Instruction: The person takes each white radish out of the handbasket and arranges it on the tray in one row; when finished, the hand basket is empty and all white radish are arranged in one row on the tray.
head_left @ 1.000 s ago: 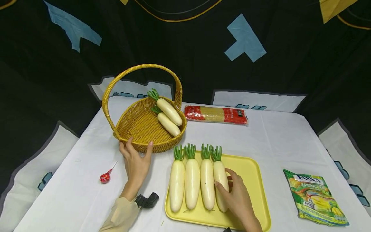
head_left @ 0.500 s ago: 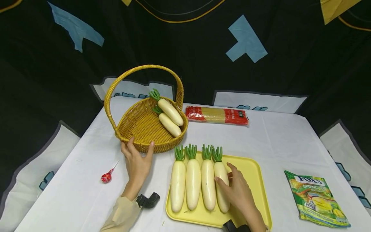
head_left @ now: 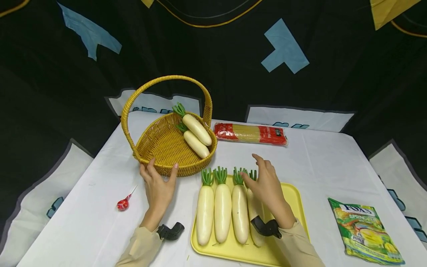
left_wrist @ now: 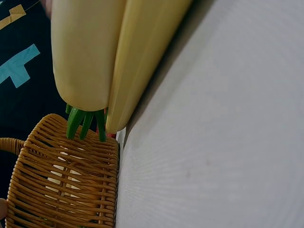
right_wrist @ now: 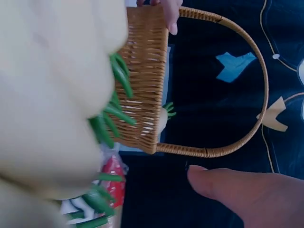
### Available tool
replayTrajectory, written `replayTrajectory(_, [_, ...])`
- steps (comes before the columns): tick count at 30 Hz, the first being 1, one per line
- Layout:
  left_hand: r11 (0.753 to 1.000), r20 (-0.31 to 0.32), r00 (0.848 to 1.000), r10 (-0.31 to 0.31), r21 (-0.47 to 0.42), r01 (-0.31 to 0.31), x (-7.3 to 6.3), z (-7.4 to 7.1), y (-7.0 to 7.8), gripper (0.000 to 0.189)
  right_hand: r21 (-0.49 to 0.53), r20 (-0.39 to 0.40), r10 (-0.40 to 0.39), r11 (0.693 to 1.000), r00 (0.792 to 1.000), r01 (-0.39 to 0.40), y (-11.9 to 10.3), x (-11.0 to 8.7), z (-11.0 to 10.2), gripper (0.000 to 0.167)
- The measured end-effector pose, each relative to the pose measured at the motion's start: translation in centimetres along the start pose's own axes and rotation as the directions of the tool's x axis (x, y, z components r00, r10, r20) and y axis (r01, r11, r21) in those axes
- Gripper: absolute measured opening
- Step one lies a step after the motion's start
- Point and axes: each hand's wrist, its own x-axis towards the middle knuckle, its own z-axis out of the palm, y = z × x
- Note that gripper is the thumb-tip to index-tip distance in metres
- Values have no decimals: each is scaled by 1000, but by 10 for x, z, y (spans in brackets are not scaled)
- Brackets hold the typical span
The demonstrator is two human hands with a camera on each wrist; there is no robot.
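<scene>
Right hand (head_left: 267, 185) empty, fingers parted, over the tray's (head_left: 294, 199) far part, above the rightmost radish (head_left: 254, 205). Three more radishes (head_left: 222, 213) on tray, left of it. Left hand (head_left: 158, 190), fingers spread, touches basket (head_left: 190, 169) beyond tray's left end.

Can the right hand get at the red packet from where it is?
Probably yes. The right hand is over the tray, thumb and fingers apart, and holds nothing. Only white cloth shows between its fingertips and the red packet.
</scene>
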Motion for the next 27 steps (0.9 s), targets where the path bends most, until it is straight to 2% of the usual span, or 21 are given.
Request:
replayTrajectory(7, [1000, 9, 1000, -9, 0, 9, -1, 0, 1, 82, -38, -32, -109, 993, 993, 108, -31, 42, 0, 68])
replayTrajectory(14, [1000, -4, 1000, -5, -2, 5, 0, -1, 1, 82, -81, -26, -205, 976, 978, 202, -67, 74, 8, 67])
replayTrajectory(18, [1000, -5, 1000, -1, -5, 0, 1, -2, 1, 82, -83, 11, -253, 964, 967, 253, -84, 88, 17, 67])
replayTrajectory(24, [1000, -7, 1000, 3, 0, -3, 0, -2, 0, 82, -89, 64, -347, 932, 936, 352, -101, 103, 38, 68])
replayTrajectory(27, [1000, -11, 1000, 5, 3, -5, 0, -1, 0, 82, -93, 99, -356, 926, 929, 365, -106, 112, 48, 69])
